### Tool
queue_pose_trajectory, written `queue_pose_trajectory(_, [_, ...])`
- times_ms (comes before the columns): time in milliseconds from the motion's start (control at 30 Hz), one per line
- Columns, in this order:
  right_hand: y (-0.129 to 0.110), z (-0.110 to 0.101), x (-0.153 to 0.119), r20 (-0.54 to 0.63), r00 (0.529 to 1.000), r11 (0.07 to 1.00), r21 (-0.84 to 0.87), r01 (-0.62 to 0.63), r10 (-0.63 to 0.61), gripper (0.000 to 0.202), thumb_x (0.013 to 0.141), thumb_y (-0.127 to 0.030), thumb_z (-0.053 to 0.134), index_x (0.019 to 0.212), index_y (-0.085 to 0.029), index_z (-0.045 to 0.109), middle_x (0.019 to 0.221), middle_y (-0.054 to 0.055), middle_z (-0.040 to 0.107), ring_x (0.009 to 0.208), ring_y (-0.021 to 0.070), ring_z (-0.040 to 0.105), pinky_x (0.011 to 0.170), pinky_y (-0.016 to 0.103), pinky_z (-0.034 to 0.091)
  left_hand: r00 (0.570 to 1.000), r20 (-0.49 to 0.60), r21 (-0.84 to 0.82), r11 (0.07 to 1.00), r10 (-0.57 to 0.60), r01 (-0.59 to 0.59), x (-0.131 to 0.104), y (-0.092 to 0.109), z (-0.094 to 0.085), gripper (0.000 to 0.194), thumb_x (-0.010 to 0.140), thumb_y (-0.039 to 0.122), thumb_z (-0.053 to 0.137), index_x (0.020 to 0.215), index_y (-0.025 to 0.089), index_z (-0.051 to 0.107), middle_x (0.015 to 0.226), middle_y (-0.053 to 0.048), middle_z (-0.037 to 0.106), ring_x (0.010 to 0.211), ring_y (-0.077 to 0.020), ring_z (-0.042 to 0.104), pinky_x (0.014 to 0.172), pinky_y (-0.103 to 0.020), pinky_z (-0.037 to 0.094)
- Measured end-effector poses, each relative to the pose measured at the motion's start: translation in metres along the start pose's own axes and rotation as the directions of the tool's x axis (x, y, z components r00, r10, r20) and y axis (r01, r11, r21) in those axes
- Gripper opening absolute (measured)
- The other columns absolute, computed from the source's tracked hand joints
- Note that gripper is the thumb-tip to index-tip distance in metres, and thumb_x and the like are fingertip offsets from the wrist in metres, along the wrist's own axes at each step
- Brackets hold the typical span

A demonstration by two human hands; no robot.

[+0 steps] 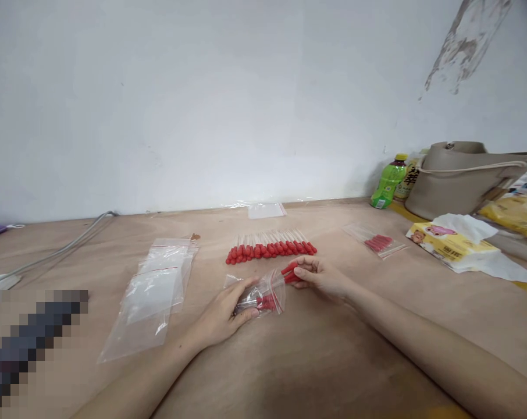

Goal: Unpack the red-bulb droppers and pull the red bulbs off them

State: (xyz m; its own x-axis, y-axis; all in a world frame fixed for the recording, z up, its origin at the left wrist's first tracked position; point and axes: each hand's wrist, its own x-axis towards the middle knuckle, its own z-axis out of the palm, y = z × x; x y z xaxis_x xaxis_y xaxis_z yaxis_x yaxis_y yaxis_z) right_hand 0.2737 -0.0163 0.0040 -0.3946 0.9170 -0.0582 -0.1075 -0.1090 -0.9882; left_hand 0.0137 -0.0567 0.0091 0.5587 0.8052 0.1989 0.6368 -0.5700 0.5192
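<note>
My left hand [225, 310] is closed on a small clear zip bag [279, 286], fingers above and thumb below. Inside the bag lie some red-tipped sticks [266, 302]. At the bag's mouth, on its right, my right hand [322, 279] pinches a few more red-tipped sticks [290, 274] by their red ends; their other ends are hard to make out. Just beyond both hands, a long row of red-tipped sticks [270, 250] lies on the table, red ends toward me and thin pale stems pointing to the wall.
Flat clear zip bags [152, 297] overlap at left. Another bag [355, 233] with red-tipped sticks lies at right, near a tissue pack [453, 244]. A green bottle [389, 181] and beige handbag [459, 180] stand by the wall. A grey cable [67, 247] crosses the left side.
</note>
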Motion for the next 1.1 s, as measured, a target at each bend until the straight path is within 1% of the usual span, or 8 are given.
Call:
queue_pose_trajectory(200, [-0.053, -0.043, -0.011, 0.070, 0.995, 0.971, -0.222, 0.091, -0.077, 0.030, 0.067, -0.036, 0.067, 0.090, -0.017, 0.062, 0.090, 0.006, 0.067, 0.085, 0.0178, 0.064, 0.082, 0.035, 0.050, 0.999, 0.029, 0.014, 0.999, -0.036, 0.036, 0.000, 0.001, -0.001, 0.052, 0.083, 0.038, 0.049, 0.130, 0.024, 0.032, 0.130, -0.008, 0.046, 0.114, -0.0235, 0.047, 0.092, -0.040, 0.041])
queue_pose_trajectory(267, [-0.071, -0.060, -0.016, -0.032, 0.977, 0.937, -0.289, 0.194, -0.213, 0.029, 0.068, -0.036, 0.066, 0.090, -0.019, 0.063, 0.092, 0.006, 0.067, 0.085, 0.0188, 0.064, 0.082, 0.037, 0.050, 0.999, 0.033, 0.013, 0.999, -0.037, 0.037, 0.000, 0.002, -0.001, 0.052, 0.083, 0.037, 0.049, 0.130, 0.024, 0.032, 0.130, -0.008, 0.045, 0.114, -0.0236, 0.047, 0.092, -0.040, 0.041])
queue_pose_trajectory(400, [-0.070, -0.079, -0.008, -0.191, 0.810, 0.727, -0.586, 0.359, -0.554, 0.024, 0.075, -0.035, 0.060, 0.094, -0.021, 0.062, 0.097, 0.006, 0.066, 0.090, 0.0205, 0.062, 0.085, 0.040, 0.047, 0.999, 0.031, 0.006, 0.999, -0.038, 0.038, 0.000, 0.001, -0.001, 0.052, 0.082, 0.036, 0.051, 0.130, 0.024, 0.033, 0.130, -0.008, 0.046, 0.114, -0.0238, 0.047, 0.093, -0.041, 0.041])
queue_pose_trajectory(467, [-0.054, -0.081, 0.000, -0.221, 0.683, 0.556, -0.768, 0.318, -0.696, 0.021, 0.080, -0.033, 0.053, 0.095, -0.021, 0.062, 0.096, 0.006, 0.066, 0.092, 0.0206, 0.061, 0.086, 0.041, 0.047, 0.999, 0.018, 0.004, 1.000, -0.026, 0.026, 0.000, 0.001, -0.001, 0.052, 0.082, 0.035, 0.051, 0.129, 0.024, 0.034, 0.129, -0.009, 0.046, 0.114, -0.0240, 0.047, 0.093, -0.041, 0.040])
queue_pose_trajectory(533, [-0.034, -0.078, 0.008, -0.156, 0.642, 0.406, -0.875, 0.262, -0.751, 0.022, 0.083, -0.029, 0.048, 0.098, -0.021, 0.062, 0.098, 0.006, 0.065, 0.092, 0.0199, 0.060, 0.085, 0.039, 0.047, 1.000, 0.006, 0.005, 1.000, -0.015, 0.015, 0.000, 0.001, -0.001, 0.051, 0.082, 0.035, 0.051, 0.129, 0.024, 0.034, 0.128, -0.009, 0.047, 0.113, -0.0242, 0.048, 0.092, -0.042, 0.041])
queue_pose_trajectory(667, [-0.007, -0.070, 0.016, 0.002, 0.663, 0.184, -0.960, 0.211, -0.749, 0.027, 0.084, -0.021, 0.043, 0.105, -0.021, 0.059, 0.103, 0.007, 0.064, 0.094, 0.0199, 0.059, 0.086, 0.038, 0.046, 1.000, 0.014, 0.010, 1.000, -0.014, 0.013, 0.001, 0.003, -0.002, 0.052, 0.081, 0.033, 0.052, 0.129, 0.023, 0.035, 0.128, -0.009, 0.047, 0.113, -0.0243, 0.048, 0.092, -0.041, 0.042])
queue_pose_trajectory(800, [0.006, -0.069, 0.019, 0.095, 0.684, 0.084, -0.971, 0.224, -0.723, 0.029, 0.084, -0.018, 0.041, 0.107, -0.019, 0.058, 0.105, 0.008, 0.063, 0.095, 0.0200, 0.059, 0.086, 0.036, 0.047, 0.999, 0.034, -0.003, 0.999, -0.037, 0.038, 0.001, 0.002, -0.002, 0.053, 0.082, 0.036, 0.051, 0.130, 0.024, 0.033, 0.130, -0.008, 0.045, 0.116, -0.0237, 0.046, 0.095, -0.041, 0.040])
queue_pose_trajectory(1100, [0.012, -0.066, 0.019, 0.002, 0.742, 0.285, -0.923, 0.260, -0.671, 0.025, 0.083, -0.028, 0.047, 0.104, -0.020, 0.060, 0.102, 0.007, 0.063, 0.093, 0.0199, 0.059, 0.084, 0.036, 0.048, 0.998, 0.044, -0.003, 0.999, -0.047, 0.047, 0.000, -0.001, 0.000, 0.052, 0.083, 0.039, 0.049, 0.131, 0.026, 0.032, 0.131, -0.006, 0.044, 0.117, -0.0240, 0.044, 0.097, -0.041, 0.037])
